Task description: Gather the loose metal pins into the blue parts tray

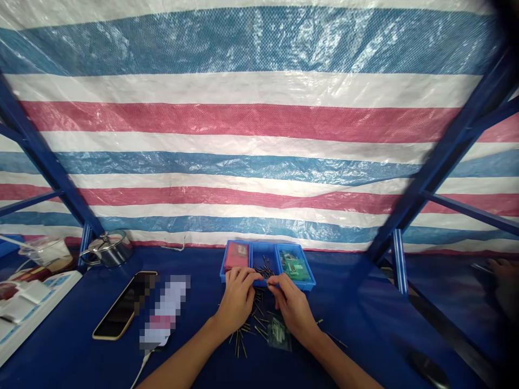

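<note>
A loose scatter of thin dark pins [248, 328] lies flat on the blue table, fanned at all angles under and between both hands. At twelve o'clock from them sits a blue three-part tray [308, 283], its middle compartment holding more of the same pins [265, 267] in a heap.

bare forearms, no sleeves, left hand [237, 300], right hand [292, 305]

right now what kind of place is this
Probably a makeshift small-parts workbench. A blue cloth-covered table sits in a blue metal frame hung with a red, white and blue striped tarp. Both hands work over scattered thin metal pins beside three small blue plastic trays.
</note>
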`<state>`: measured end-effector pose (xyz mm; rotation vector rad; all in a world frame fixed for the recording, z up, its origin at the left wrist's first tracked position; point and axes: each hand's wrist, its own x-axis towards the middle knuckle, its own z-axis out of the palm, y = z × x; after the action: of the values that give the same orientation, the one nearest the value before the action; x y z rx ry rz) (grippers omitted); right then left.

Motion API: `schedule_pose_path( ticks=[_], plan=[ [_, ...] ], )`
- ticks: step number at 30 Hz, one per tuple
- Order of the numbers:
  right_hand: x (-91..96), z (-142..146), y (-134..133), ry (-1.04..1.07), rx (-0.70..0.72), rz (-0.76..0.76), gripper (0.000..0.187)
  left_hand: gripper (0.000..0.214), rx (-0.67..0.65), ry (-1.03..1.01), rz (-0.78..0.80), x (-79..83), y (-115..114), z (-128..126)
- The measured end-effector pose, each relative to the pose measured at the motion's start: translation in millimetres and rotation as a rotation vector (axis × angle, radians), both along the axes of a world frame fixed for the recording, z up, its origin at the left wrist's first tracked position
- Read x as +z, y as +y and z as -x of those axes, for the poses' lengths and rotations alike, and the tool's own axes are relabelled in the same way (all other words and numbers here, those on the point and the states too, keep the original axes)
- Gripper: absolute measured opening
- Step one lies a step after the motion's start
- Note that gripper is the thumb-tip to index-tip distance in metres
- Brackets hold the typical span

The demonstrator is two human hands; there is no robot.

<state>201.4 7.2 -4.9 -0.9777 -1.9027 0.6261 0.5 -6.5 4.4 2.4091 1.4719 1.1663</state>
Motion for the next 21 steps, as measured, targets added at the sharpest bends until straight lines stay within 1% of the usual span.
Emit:
schedule_pose_path(
  ticks=[6,10,15,21],
  plan=[
    [0.8,-1.2,-0.7,-0.001,-0.022,0.075,0.012,0.028,0.008,-0.01,-0.015,1.0,0.5,-1.1],
    [-0.3,-2.2,-0.4,-0.011,-0.038,0.083,0.005,0.025,0.011,0.003,-0.019,0.9,1.2,-1.3],
    [2.5,-3.5,-0.4,-0.032,-0.06,0.058,0.005,0.024,0.009,0.002,-0.02,0.2,1.4,-1.3],
    [4.0,-2.7,-0.6,-0.036,-0.045,0.042,0.009,0.024,0.009,0.008,-0.022,0.0,1.0,-1.2]
  ],
)
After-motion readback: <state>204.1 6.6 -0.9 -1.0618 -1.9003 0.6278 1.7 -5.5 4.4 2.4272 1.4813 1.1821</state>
